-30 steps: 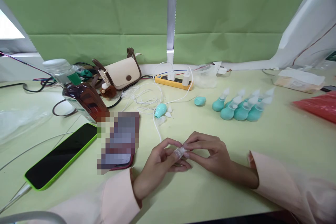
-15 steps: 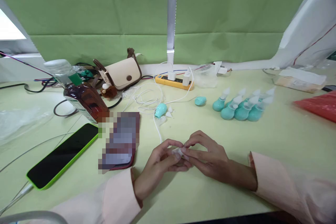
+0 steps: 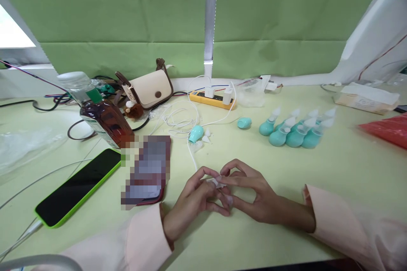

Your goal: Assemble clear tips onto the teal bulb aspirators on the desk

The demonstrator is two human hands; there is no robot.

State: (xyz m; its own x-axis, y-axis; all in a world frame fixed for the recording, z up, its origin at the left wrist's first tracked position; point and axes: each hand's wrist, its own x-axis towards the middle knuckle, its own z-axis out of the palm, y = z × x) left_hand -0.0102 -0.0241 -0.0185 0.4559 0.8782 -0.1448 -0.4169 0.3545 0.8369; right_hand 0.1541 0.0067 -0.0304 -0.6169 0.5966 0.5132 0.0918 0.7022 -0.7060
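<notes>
Over the near middle of the table, my left hand [image 3: 191, 200] is closed, pinching a small white plastic piece [image 3: 217, 182] whose exact kind I cannot make out. My right hand [image 3: 261, 192] meets it from the other side, fingertips pressed on the same piece. Between the lower fingers shows a small translucent bit [image 3: 229, 200], partly hidden; it may be a second piece or a fingernail. Beyond the hands lie a loose teal squeeze bulb [image 3: 196, 134], small white cone tips [image 3: 206, 139] and another teal bulb [image 3: 244, 123]. Several teal bulbs with white nozzles [image 3: 295, 135] stand upright to the right.
A green-cased phone [image 3: 78, 188] and a red-cased phone [image 3: 148, 173] lie left of my hands. Behind them are a bottle of dark liquid [image 3: 106, 120], a cream handbag [image 3: 149, 89], white cable coils and a yellow power strip [image 3: 210, 100]. A red plastic bag [image 3: 386, 129] lies right.
The fingers have shifted around the small white piece. My right thumb has moved lower and apart from its index finger. The view has shifted slightly; the table objects stay put.
</notes>
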